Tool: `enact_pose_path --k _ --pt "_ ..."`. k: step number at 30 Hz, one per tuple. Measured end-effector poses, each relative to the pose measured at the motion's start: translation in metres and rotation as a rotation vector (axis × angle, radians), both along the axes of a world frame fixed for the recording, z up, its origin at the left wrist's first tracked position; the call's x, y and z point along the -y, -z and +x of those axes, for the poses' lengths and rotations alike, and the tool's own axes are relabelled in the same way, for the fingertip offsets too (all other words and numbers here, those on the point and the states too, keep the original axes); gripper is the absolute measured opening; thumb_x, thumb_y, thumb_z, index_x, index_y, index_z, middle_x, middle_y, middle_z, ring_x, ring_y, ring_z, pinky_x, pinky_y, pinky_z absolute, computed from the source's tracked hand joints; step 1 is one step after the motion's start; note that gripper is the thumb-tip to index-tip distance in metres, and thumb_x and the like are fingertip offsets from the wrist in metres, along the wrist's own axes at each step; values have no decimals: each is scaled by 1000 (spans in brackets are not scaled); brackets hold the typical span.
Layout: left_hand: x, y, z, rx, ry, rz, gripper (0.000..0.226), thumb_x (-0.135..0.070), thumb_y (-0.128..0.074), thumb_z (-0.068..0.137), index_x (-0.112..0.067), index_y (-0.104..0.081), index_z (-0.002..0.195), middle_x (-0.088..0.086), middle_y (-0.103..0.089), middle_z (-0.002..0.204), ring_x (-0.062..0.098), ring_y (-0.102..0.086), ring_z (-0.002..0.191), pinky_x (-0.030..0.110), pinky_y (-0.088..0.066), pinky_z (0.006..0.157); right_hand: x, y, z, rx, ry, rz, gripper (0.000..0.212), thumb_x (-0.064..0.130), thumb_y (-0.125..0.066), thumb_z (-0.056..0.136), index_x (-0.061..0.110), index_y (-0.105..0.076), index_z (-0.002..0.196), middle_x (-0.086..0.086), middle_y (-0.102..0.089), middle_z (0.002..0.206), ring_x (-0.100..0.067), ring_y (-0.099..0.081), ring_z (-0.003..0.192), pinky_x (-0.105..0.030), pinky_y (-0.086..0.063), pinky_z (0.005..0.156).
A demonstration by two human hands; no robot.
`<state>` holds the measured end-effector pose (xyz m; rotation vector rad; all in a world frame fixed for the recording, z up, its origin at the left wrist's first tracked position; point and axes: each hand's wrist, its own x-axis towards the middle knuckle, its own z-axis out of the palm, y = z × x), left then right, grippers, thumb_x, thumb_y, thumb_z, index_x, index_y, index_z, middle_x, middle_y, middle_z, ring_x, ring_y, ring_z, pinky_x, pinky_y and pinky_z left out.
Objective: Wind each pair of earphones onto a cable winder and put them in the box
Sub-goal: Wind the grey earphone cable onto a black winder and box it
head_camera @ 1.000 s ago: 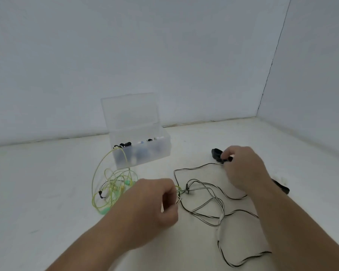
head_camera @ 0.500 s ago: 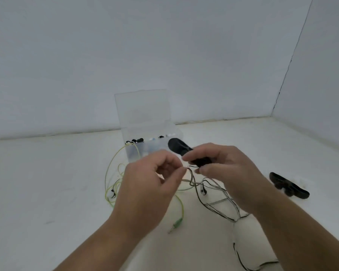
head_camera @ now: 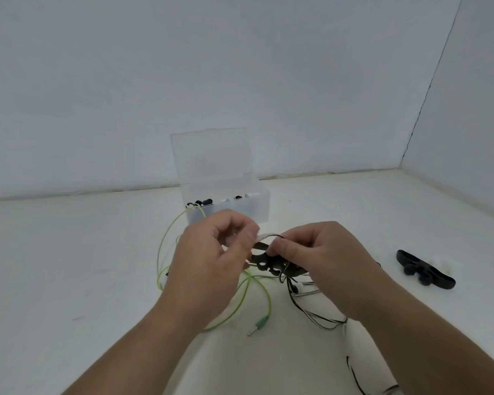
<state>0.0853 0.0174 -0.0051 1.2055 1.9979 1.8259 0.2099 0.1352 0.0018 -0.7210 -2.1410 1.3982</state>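
Above the white table, my right hand (head_camera: 322,260) grips a black cable winder (head_camera: 271,263) held between both hands. My left hand (head_camera: 211,266) pinches the black-and-white earphone cable (head_camera: 264,236) just above the winder's left end. The rest of that cable (head_camera: 311,312) trails down to the table under my right wrist. A green earphone cable (head_camera: 166,252) lies in loops on the table under my left hand, its plug (head_camera: 258,327) pointing toward me. The clear plastic box (head_camera: 254,206) stands open behind my hands, with wound earphones inside.
A second black cable winder (head_camera: 424,270) lies on the table to the right, with a small white piece just behind it. White walls meet in a corner at the back right. The box lid (head_camera: 211,158) stands upright.
My hands came together in front of me, lifting the black winder and cable off the table. The winder has turned and dropped lower between my hands. The view shifted, so the box sits more central.
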Motion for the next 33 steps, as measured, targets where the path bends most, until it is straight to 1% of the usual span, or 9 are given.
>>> enact_pose_path --k 5,9,13,16,18,20,23,27,33 --pt "4 -3 -7 -53 -74 -48 17 -23 -62 94 -37 -67 100 -10 -61 89 8 -59 62 16 -46 58 -3 1 0 -112 16 -249 28 20 -61 96 11 -77 75 -15 -75 84 -29 -65 75 -36 -49 77" --pt "7 -1 -8 -219 167 -303 38 -31 -83 75 -46 -65 106 -29 -59 97 -2 -61 79 14 -46 62 -4 0 1 -142 -44 -240 29 22 -62 95 12 -76 72 -12 -71 77 -27 -61 71 -40 -46 77" --pt "3 3 -2 -273 184 -301 31 -27 -82 77 -43 -67 99 -22 -70 92 3 -65 83 22 -51 74 -2 2 1 -80 -28 -93 25 28 -63 95 15 -76 77 -12 -74 83 -31 -68 84 -50 -52 92" --pt "1 7 -5 -223 100 -272 20 -27 -78 82 -38 -68 94 -27 -64 78 -5 -59 68 10 -40 60 -1 -2 2 -112 37 -15 25 30 -62 95 20 -76 76 -3 -75 80 -20 -69 85 -32 -51 86" --pt "1 8 -8 -167 41 -243 16 -27 -76 85 -35 -64 91 -24 -60 69 -2 -51 55 14 -35 53 -1 -6 4 -150 110 80 27 34 -61 94 23 -74 74 -9 -71 78 -25 -64 78 -29 -47 74" --pt "1 8 -9 -93 14 -200 20 -25 -75 85 -32 -57 90 -15 -62 73 2 -47 52 21 -34 53 -1 -8 6 -186 122 140 30 38 -59 94 21 -72 72 -23 -66 81 -40 -59 78 -43 -50 71" --pt "-1 9 -6 23 51 -172 26 -23 -74 88 -28 -49 92 -1 -71 82 19 -62 65 29 -42 55 -2 -7 6 -191 153 241 34 37 -58 95 20 -67 67 -9 -67 72 -28 -61 72 -46 -52 74" --pt "-4 14 0 50 32 -160 27 -37 -71 87 -32 -45 90 4 -72 88 34 -66 80 54 -54 76 -1 -6 6 -190 187 266 34 41 -53 96 18 -65 73 1 -65 72 -19 -63 76 -36 -51 73" --pt "-6 14 1 135 142 -41 15 -27 -52 101 -39 -48 109 -10 -63 70 14 -49 55 34 -42 58 17 -5 3 -74 -70 57 43 31 -42 104 12 -44 65 -2 -44 53 -18 -37 50 -34 -31 50"
